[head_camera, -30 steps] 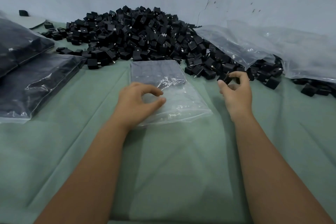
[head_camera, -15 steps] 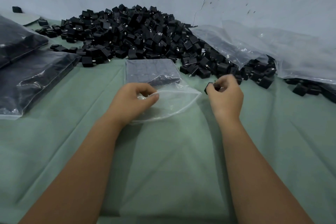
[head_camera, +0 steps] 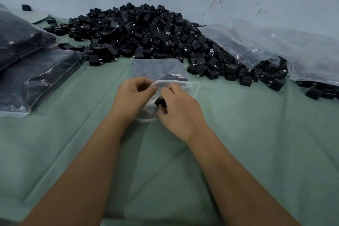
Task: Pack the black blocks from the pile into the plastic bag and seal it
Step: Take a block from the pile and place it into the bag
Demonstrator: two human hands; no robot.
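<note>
Near the pile (head_camera: 146, 33), the plastic bag (head_camera: 161, 68) lay partly hidden behind both hands; left hand (head_camera: 132, 95) pinched its mouth, right hand (head_camera: 179, 110) gripped 1 black block (head_camera: 160, 102).

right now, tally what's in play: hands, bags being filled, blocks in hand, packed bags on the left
hands: 2 (left hand, right hand)
bag being filled: 1
block in hand: 1
packed bags on the left: 2
total: 6
</note>
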